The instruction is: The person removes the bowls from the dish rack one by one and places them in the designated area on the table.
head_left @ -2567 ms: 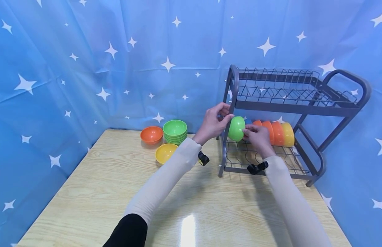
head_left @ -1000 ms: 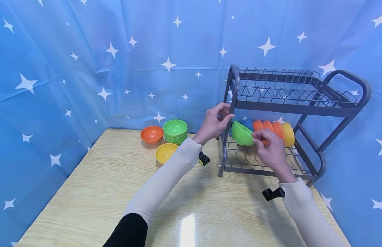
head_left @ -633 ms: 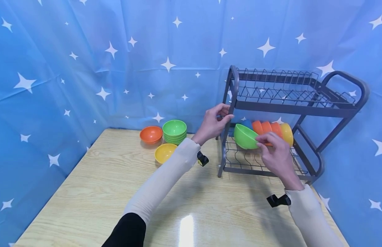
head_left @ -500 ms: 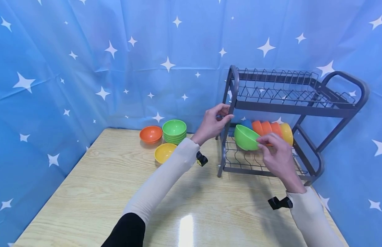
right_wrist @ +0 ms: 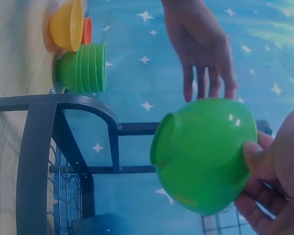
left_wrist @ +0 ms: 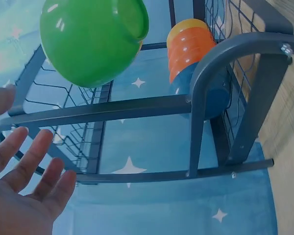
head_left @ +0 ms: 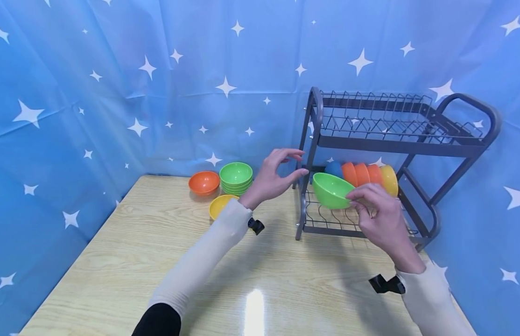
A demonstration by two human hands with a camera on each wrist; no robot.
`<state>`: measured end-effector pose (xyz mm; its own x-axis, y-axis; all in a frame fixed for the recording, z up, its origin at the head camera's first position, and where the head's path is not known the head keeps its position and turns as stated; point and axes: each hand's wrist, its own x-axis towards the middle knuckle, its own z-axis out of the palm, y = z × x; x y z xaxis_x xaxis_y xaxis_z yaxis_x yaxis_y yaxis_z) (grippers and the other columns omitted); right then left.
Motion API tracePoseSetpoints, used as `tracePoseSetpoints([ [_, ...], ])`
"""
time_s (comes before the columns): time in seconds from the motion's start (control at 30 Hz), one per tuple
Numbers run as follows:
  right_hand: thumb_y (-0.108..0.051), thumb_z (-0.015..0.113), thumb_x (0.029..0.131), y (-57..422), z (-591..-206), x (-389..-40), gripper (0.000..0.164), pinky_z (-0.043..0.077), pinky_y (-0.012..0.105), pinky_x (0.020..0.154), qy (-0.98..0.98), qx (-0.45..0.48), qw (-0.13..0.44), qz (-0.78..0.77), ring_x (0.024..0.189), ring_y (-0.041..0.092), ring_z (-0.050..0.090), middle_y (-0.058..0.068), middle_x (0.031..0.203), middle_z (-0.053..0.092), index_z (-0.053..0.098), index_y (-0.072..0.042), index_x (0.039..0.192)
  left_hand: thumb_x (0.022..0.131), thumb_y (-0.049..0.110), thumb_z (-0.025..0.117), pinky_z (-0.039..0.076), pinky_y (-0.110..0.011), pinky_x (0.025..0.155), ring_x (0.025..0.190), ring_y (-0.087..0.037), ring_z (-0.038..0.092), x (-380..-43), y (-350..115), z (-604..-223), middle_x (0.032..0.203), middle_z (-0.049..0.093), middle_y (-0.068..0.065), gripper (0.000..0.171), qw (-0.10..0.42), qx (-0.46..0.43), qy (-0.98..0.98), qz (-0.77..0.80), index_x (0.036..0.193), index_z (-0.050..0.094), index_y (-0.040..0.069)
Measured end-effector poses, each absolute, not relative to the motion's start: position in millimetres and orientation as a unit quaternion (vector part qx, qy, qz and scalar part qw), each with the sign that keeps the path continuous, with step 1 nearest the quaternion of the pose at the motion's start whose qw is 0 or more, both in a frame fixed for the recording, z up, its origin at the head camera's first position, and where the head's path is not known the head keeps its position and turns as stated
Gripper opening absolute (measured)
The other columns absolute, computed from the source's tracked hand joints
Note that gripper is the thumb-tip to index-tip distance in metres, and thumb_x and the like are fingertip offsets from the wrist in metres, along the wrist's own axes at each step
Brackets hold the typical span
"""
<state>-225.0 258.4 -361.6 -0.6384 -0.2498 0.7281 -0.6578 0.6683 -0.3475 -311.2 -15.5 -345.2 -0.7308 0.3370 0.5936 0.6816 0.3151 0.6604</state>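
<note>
Near the back edge of the tabletop [head_left: 151,247], bowl stack [head_left: 236,183]; left hand [head_left: 270,179], fingers spread, empty, by dish rack [head_left: 390,145]; right hand [head_left: 382,218], fingers pinching green bowl [head_left: 330,193] by lower tier; rim-only pinch might slip, dropping it.

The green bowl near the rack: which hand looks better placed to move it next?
Probably the right hand: its fingers pinch the green bowl at the rim. The left hand holds nothing beside the rack, though it is nearer the stack of green bowls.
</note>
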Motion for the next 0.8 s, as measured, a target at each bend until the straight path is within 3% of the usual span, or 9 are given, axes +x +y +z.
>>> tracePoseSetpoints([
  [0.27, 0.021, 0.072, 0.079, 248.1, -360.0, -216.5, 0.034, 0.038, 0.002, 0.097, -0.838, 0.338, 0.329, 0.273, 0.098, 0.013, 0.056, 0.003, 0.099, 0.069, 0.074, -0.007, 0.097, 0.09, 0.032, 0.08, 0.04, -0.043, 0.119, 0.14, -0.017, 0.045, -280.6, -36.1, -347.4, 0.141, 0.062, 0.0, 0.052, 0.195, -0.403, -0.801, -0.398, 0.137, 0.063, 0.016],
  [0.4, 0.019, 0.076, 0.078, 240.1, -360.6, -214.5, 0.033, 0.038, 0.001, 0.101, -0.832, 0.368, 0.328, 0.256, 0.099, 0.014, 0.056, 0.001, 0.1, 0.068, 0.075, -0.008, 0.097, 0.089, 0.032, 0.081, 0.037, -0.039, 0.123, 0.138, -0.019, 0.046, -264.6, -42.9, -345.8, 0.137, 0.063, -0.002, 0.052, 0.215, -0.454, -0.791, -0.349, 0.133, 0.064, 0.01],
  [0.57, 0.023, 0.072, 0.075, 229.7, -361.1, -213.8, 0.038, 0.04, 0.003, 0.097, -0.806, 0.414, 0.335, 0.259, 0.096, 0.015, 0.057, 0.001, 0.099, 0.069, 0.075, -0.008, 0.097, 0.09, 0.031, 0.08, 0.043, -0.029, 0.116, 0.134, -0.019, 0.048, -248.5, -50.3, -344.8, 0.132, 0.064, -0.002, 0.047, 0.227, -0.493, -0.787, -0.294, 0.13, 0.066, 0.01],
  [0.8, 0.014, 0.056, 0.089, 220.2, -362.1, -212.1, 0.031, 0.048, 0.011, 0.092, -0.792, 0.444, 0.331, 0.257, 0.095, 0.016, 0.059, 0.001, 0.1, 0.07, 0.075, -0.009, 0.098, 0.089, 0.024, 0.081, 0.048, -0.024, 0.11, 0.124, -0.018, 0.057, -235.3, -57.1, -346.4, 0.122, 0.068, 0.0, 0.039, 0.226, -0.52, -0.788, -0.24, 0.124, 0.069, 0.01],
])
